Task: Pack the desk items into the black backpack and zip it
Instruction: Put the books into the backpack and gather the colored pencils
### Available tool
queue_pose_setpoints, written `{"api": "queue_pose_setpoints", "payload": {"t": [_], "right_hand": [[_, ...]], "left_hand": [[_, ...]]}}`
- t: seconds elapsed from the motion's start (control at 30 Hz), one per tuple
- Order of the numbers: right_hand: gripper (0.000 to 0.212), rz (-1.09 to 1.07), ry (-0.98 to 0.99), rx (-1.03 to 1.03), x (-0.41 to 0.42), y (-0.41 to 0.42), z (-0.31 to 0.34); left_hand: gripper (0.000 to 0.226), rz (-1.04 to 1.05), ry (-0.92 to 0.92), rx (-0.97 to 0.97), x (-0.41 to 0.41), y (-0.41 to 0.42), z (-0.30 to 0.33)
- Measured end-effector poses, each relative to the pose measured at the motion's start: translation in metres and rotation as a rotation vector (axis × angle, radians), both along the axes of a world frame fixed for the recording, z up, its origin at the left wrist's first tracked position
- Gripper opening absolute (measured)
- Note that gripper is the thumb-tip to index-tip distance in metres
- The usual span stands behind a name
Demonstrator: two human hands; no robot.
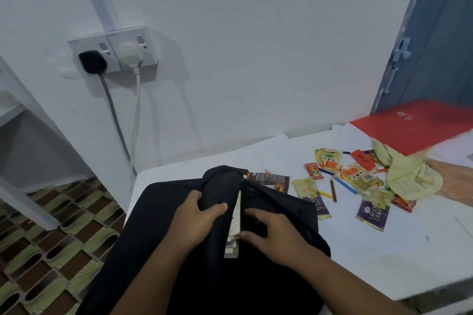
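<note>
Head view, looking down: nearest, the black fabric backpack (179, 250) lies at the near-left corner of the white surface (371, 250), hanging over the near edge toward the person, its long axis running from near to far with the rounded top pointing at the wall. The left hand (198, 215) has its grip clamped on the left flap of the opening, fingers curled over the fabric, apparently to hold the mouth wide. The right hand (271, 233) pinches the right lip of the opening and touches the pale flat book or pad (234, 225) that stands on edge in the gap, its long side parallel to the bag's axis; it looks to be going in or being seated. Farther along, toward the right side of the surface, loose items wait unpacked: a dark brown snack packet (271, 181) just beside the bag's top, purple cake wrappers (372, 212), yellow-orange snack packets (329, 158), coloured pencils (344, 184), and a pale yellow knitted cloth (409, 176). At the far-right corner a red flat folder (414, 125) rests tilted on that cloth. Packing seems barely begun; the zip stands open.
</note>
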State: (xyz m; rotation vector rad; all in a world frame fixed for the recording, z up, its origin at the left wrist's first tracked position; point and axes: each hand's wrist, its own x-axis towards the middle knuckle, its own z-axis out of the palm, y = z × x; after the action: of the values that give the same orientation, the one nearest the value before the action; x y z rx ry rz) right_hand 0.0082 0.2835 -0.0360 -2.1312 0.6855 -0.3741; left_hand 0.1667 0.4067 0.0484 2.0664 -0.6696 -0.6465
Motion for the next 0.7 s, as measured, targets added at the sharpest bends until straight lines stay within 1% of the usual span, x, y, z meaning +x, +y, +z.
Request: {"api": "queue_pose_setpoints", "payload": {"t": [0.07,0.1,0.17,0.2,0.23,0.27,0.33,0.37,0.4,0.43,0.5,0.6,0.7], "right_hand": [[0.043,-0.161,-0.074,0.018,-0.021,-0.007,0.005],[0.031,-0.249,-0.113,0.033,-0.033,-0.011,0.008],[0.015,-0.420,-0.173,0.046,-0.059,-0.021,0.015],[0.013,-0.501,-0.200,0.048,-0.073,-0.027,0.019],[0.014,-0.574,-0.221,0.053,-0.089,-0.033,0.021],[0.014,-0.631,-0.227,0.057,-0.106,-0.041,0.023],[0.011,-0.712,-0.216,0.061,-0.139,-0.057,0.027],[0.010,-0.758,-0.213,0.053,-0.162,-0.069,0.028],[0.010,-0.781,-0.209,0.051,-0.174,-0.077,0.029],[0.010,-0.807,-0.200,0.051,-0.186,-0.087,0.030],[0.008,-0.865,-0.176,0.049,-0.215,-0.110,0.029],[0.005,-0.926,-0.138,0.046,-0.259,-0.147,0.024],[0.007,-0.990,-0.071,0.032,-0.310,-0.186,0.019]], "left_hand": [[0.041,-0.063,-0.103,0.108,-0.012,-0.007,-0.009],[0.047,-0.105,-0.197,0.167,-0.019,-0.013,-0.016],[0.055,-0.163,-0.497,0.293,-0.038,-0.027,-0.028],[0.054,-0.181,-0.657,0.318,-0.050,-0.035,-0.034],[0.052,-0.193,-0.776,0.267,-0.065,-0.043,-0.038],[0.048,-0.214,-0.834,0.157,-0.080,-0.053,-0.041],[0.035,-0.273,-0.842,-0.095,-0.112,-0.073,-0.041],[0.029,-0.332,-0.819,-0.180,-0.133,-0.091,-0.041],[0.023,-0.392,-0.778,-0.211,-0.145,-0.103,-0.039],[0.019,-0.453,-0.728,-0.210,-0.157,-0.117,-0.039],[0.015,-0.572,-0.628,-0.146,-0.183,-0.152,-0.045],[0.010,-0.658,-0.494,-0.039,-0.218,-0.201,-0.062],[0.009,-0.700,-0.375,-0.071,-0.259,-0.248,-0.077]]}}
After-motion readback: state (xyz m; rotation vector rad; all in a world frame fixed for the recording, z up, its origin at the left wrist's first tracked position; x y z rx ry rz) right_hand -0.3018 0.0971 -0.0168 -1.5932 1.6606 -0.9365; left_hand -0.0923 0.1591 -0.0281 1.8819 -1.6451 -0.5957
